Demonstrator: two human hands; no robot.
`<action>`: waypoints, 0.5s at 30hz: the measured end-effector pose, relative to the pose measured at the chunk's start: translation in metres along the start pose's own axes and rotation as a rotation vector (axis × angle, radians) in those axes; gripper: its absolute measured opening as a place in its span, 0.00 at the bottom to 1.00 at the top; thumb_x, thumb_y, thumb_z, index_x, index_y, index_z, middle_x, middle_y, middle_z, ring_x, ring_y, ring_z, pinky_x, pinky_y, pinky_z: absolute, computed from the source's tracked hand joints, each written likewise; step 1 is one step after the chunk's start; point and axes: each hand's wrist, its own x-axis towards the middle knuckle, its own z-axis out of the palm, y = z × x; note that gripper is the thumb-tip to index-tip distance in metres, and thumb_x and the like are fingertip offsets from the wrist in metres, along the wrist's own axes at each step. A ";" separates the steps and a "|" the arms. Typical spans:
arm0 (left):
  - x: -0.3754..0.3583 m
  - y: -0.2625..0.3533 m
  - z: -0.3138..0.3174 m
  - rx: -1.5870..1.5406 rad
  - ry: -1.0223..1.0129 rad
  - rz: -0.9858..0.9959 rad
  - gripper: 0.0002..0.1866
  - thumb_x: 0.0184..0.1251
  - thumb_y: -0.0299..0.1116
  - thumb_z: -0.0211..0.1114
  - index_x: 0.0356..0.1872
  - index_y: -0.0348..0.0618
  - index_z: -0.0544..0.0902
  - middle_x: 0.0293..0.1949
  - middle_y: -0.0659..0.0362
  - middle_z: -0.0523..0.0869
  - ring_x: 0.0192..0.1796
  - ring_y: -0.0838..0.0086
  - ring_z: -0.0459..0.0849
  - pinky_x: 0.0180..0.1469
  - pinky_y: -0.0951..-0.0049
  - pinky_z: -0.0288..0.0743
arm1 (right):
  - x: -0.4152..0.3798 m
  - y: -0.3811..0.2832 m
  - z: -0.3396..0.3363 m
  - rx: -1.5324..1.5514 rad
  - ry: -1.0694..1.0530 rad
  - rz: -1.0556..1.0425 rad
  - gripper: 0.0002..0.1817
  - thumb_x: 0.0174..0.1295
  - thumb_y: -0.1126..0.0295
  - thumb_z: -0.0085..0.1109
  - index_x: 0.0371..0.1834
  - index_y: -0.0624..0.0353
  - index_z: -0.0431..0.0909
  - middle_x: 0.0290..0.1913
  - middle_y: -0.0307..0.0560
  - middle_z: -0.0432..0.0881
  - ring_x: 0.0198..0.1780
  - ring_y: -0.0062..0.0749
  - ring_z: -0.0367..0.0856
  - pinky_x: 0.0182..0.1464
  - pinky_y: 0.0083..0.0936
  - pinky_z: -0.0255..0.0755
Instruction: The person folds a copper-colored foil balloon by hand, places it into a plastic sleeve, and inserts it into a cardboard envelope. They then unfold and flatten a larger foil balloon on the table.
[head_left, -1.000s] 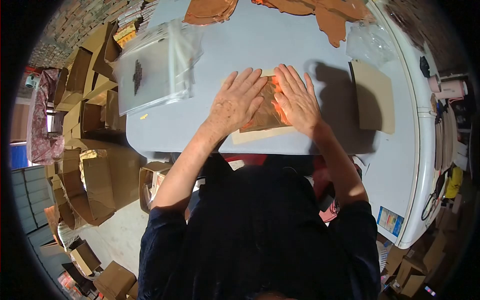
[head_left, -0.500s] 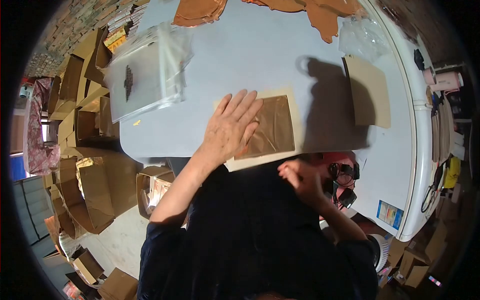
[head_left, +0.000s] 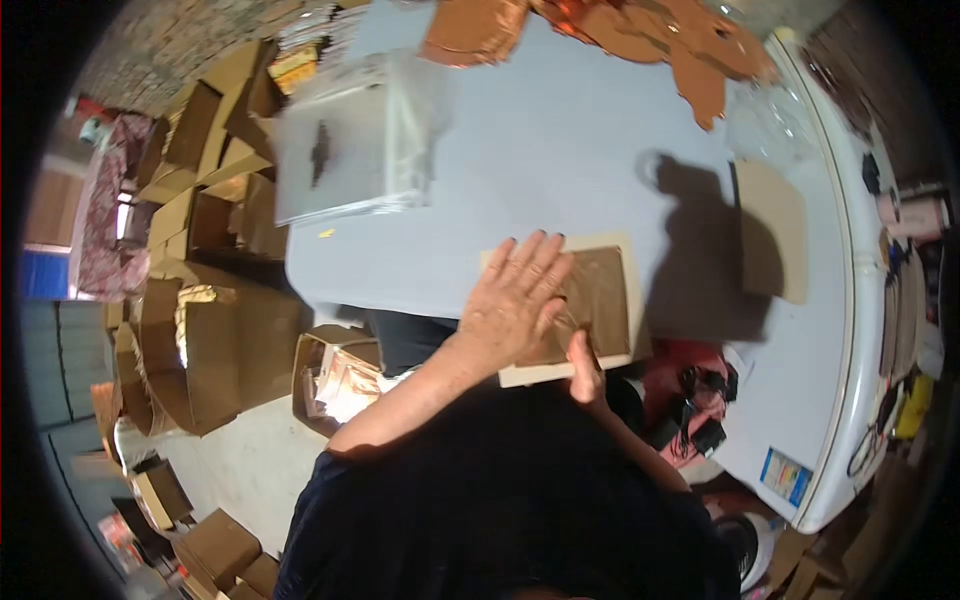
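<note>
My left hand [head_left: 510, 310] lies flat, palm down, its fingers stretched over the left part of a shiny brown sheet [head_left: 605, 295]. Beneath that sheet is a cream-coloured board [head_left: 622, 245], showing as a border around it, at the table's near edge. Against the near side of the board is my right hand [head_left: 586, 375], its thumb side pointing up over the sheet's lower edge. Shadow hides most of the right fingers, so I cannot see whether they pinch anything. A small crease with a glint shows in the sheet between the two hands.
A stack of clear plastic sleeves [head_left: 365, 150] lies at the left of the table [head_left: 520, 150]. Copper-coloured foil pieces [head_left: 640, 40] sit at the far edge. At right are a tan card [head_left: 775, 235] and clear plastic [head_left: 775, 125]. Cardboard boxes [head_left: 250, 335] stand on the left.
The view has shifted, so the table appears lower and further right. My right hand has come up from below the table edge to the board. My left hand stays flat on the sheet.
</note>
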 end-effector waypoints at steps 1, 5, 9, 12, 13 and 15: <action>-0.001 0.000 0.002 -0.022 0.011 0.010 0.33 0.77 0.44 0.62 0.80 0.49 0.67 0.82 0.52 0.63 0.84 0.57 0.57 0.83 0.48 0.50 | 0.005 -0.018 0.002 0.075 0.010 0.142 0.31 0.86 0.61 0.41 0.81 0.74 0.56 0.80 0.62 0.62 0.80 0.41 0.61 0.81 0.34 0.53; 0.005 -0.008 -0.029 -0.170 0.097 -0.044 0.37 0.74 0.45 0.65 0.81 0.49 0.66 0.82 0.49 0.61 0.85 0.53 0.55 0.84 0.49 0.48 | -0.003 -0.012 -0.013 -0.123 -0.031 0.056 0.25 0.82 0.76 0.43 0.79 0.74 0.60 0.74 0.67 0.70 0.72 0.48 0.75 0.71 0.36 0.73; 0.025 -0.074 -0.076 -0.012 0.406 -0.170 0.34 0.70 0.46 0.70 0.73 0.43 0.74 0.69 0.42 0.75 0.69 0.44 0.74 0.69 0.47 0.69 | -0.007 0.000 -0.029 -0.531 0.019 -0.598 0.25 0.78 0.82 0.46 0.77 0.76 0.63 0.72 0.71 0.73 0.71 0.51 0.78 0.68 0.36 0.78; 0.031 -0.159 -0.090 0.290 0.631 -0.385 0.29 0.65 0.44 0.75 0.61 0.39 0.80 0.51 0.45 0.82 0.51 0.48 0.80 0.54 0.49 0.74 | -0.012 -0.013 -0.029 -0.053 0.028 -0.101 0.24 0.79 0.74 0.51 0.74 0.75 0.67 0.71 0.63 0.76 0.71 0.41 0.76 0.71 0.32 0.73; 0.029 -0.187 -0.089 0.343 0.667 -0.442 0.27 0.62 0.44 0.78 0.57 0.38 0.82 0.47 0.47 0.83 0.47 0.50 0.81 0.51 0.52 0.76 | -0.014 -0.019 -0.028 0.183 0.111 0.130 0.24 0.80 0.69 0.53 0.72 0.74 0.69 0.70 0.60 0.77 0.71 0.37 0.75 0.73 0.30 0.70; 0.021 -0.221 -0.077 0.247 0.624 -0.513 0.26 0.58 0.42 0.81 0.52 0.39 0.83 0.41 0.49 0.84 0.44 0.54 0.82 0.48 0.55 0.76 | -0.003 -0.053 -0.028 0.238 0.160 0.258 0.22 0.78 0.74 0.54 0.69 0.77 0.70 0.68 0.64 0.78 0.69 0.43 0.78 0.71 0.33 0.72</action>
